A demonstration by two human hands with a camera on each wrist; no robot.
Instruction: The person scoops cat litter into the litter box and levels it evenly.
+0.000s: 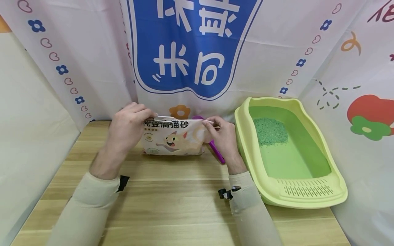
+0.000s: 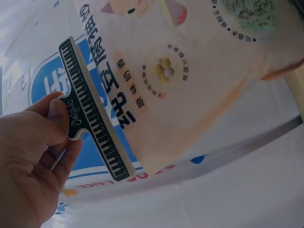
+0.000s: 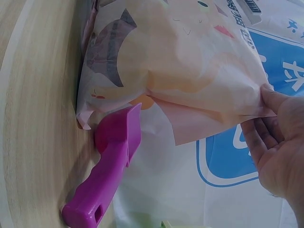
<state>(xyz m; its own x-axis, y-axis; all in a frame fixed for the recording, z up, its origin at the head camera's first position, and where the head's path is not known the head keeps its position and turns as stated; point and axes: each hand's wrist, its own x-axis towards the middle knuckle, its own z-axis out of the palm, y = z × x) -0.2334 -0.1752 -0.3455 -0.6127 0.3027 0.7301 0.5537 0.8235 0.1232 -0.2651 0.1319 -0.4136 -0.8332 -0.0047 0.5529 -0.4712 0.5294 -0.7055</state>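
Note:
A pale pink bag of cat litter (image 1: 176,141), printed with a cartoon cat, stands upright on the table near the back curtain. My left hand (image 1: 126,128) pinches the handle of a long bag clip (image 2: 95,114) with a piano-key pattern. In the head view the clip lies along the left part of the bag's top edge; whether its jaws grip the bag cannot be made out. With thumb and fingers, my right hand (image 1: 223,135) pinches the bag's upper right corner. Partly behind the bag, a purple litter scoop (image 3: 107,166) rests on the table.
A yellow-green litter box (image 1: 244,143) stands at the right of the table, close to my right forearm. Green litter granules (image 1: 271,131) lie toward its far end. Printed white curtains (image 1: 104,68) enclose the wooden table (image 1: 172,205) at the back and sides.

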